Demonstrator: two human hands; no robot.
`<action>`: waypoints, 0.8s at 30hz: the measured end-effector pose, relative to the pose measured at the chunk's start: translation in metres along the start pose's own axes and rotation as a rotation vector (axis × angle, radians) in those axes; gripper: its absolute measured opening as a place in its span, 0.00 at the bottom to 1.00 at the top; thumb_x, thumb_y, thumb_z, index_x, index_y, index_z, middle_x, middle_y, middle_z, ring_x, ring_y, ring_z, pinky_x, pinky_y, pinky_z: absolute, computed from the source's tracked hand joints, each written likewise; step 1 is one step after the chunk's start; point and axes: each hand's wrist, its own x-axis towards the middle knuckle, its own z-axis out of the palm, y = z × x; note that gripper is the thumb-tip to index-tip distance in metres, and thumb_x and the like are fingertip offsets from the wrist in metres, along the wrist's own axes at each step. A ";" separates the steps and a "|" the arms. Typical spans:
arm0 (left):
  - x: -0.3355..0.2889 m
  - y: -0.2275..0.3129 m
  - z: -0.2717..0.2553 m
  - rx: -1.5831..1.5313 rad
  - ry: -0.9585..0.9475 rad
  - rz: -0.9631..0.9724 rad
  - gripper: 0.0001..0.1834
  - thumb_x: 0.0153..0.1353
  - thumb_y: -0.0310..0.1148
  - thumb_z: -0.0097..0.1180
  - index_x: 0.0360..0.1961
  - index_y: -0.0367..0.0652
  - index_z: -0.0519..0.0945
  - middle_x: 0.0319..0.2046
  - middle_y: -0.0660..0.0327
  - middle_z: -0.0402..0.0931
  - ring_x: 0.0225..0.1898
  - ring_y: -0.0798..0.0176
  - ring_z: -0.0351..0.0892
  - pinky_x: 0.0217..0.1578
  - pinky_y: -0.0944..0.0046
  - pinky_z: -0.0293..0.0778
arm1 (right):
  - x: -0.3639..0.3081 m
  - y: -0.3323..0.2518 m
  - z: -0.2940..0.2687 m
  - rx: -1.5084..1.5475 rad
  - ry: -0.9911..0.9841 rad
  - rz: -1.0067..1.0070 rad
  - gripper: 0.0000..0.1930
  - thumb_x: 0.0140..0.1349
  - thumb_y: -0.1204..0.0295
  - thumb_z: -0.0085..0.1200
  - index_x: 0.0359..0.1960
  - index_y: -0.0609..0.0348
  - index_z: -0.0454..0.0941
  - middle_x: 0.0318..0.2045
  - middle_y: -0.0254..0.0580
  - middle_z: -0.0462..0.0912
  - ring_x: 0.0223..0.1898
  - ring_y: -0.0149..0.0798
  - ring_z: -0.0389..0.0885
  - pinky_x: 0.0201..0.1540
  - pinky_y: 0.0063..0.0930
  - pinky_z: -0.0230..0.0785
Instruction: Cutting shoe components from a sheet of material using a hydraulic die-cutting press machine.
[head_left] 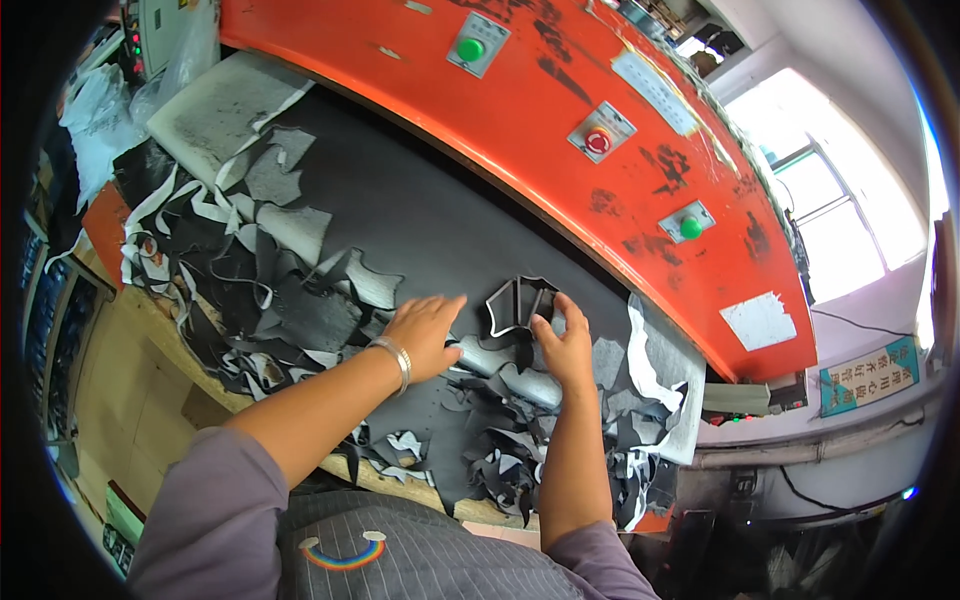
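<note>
A thin-walled metal cutting die (519,303) with an angular outline and inner crossbars sits on a dark sheet of material (400,200). Its right side is gripped between the thumb and fingers of my right hand (566,345). To the left of the die, my left hand (425,333) reaches over the sheet with its fingers stretched out and nothing in them. Curled grey-black offcuts (485,354) lie just below and between the two hands.
A red machine beam (420,70) spans the far side, with green buttons (471,50) and a red stop button (598,142). Heaped scraps (300,310) cover the left and near edges of the table. Pale boards (215,110) stick out at both ends.
</note>
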 end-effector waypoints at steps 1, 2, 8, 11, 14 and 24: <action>0.012 0.005 0.008 0.068 0.044 0.007 0.40 0.53 0.42 0.62 0.65 0.42 0.60 0.57 0.49 0.70 0.66 0.50 0.59 0.66 0.52 0.49 | -0.001 0.012 -0.005 0.089 0.045 0.033 0.31 0.53 0.68 0.61 0.59 0.66 0.67 0.57 0.55 0.73 0.61 0.49 0.68 0.60 0.38 0.61; 0.022 0.010 0.016 0.069 0.033 0.013 0.40 0.53 0.42 0.62 0.65 0.42 0.60 0.57 0.49 0.70 0.66 0.50 0.59 0.66 0.52 0.49 | 0.000 0.021 -0.011 0.192 -0.059 0.071 0.37 0.54 0.67 0.61 0.65 0.64 0.60 0.62 0.56 0.67 0.66 0.48 0.61 0.65 0.35 0.53; 0.052 0.039 0.035 0.114 -0.001 -0.055 0.45 0.50 0.49 0.65 0.65 0.42 0.61 0.62 0.46 0.63 0.69 0.53 0.52 0.69 0.50 0.39 | 0.019 0.070 -0.019 0.428 -0.301 -0.038 0.55 0.46 0.66 0.70 0.71 0.63 0.41 0.69 0.59 0.51 0.72 0.48 0.47 0.71 0.35 0.40; 0.052 0.040 0.042 0.139 0.039 -0.056 0.44 0.49 0.50 0.65 0.64 0.42 0.63 0.63 0.49 0.64 0.69 0.53 0.54 0.69 0.52 0.41 | 0.029 0.072 -0.028 0.247 -0.371 -0.110 0.62 0.39 0.58 0.75 0.70 0.64 0.41 0.69 0.61 0.50 0.71 0.49 0.48 0.71 0.37 0.42; 0.052 0.028 0.038 0.118 0.007 -0.019 0.44 0.51 0.46 0.65 0.66 0.42 0.60 0.63 0.47 0.62 0.69 0.52 0.53 0.69 0.52 0.41 | 0.030 0.065 -0.037 0.171 -0.345 -0.248 0.49 0.46 0.61 0.70 0.68 0.62 0.54 0.66 0.59 0.60 0.69 0.51 0.55 0.69 0.38 0.47; 0.047 0.020 0.030 -0.160 0.099 -0.052 0.45 0.55 0.29 0.60 0.69 0.38 0.48 0.64 0.47 0.61 0.65 0.45 0.59 0.69 0.55 0.47 | 0.070 -0.036 -0.001 -0.271 -0.352 -0.745 0.13 0.56 0.73 0.51 0.43 0.53 0.79 0.42 0.38 0.82 0.49 0.43 0.78 0.53 0.40 0.67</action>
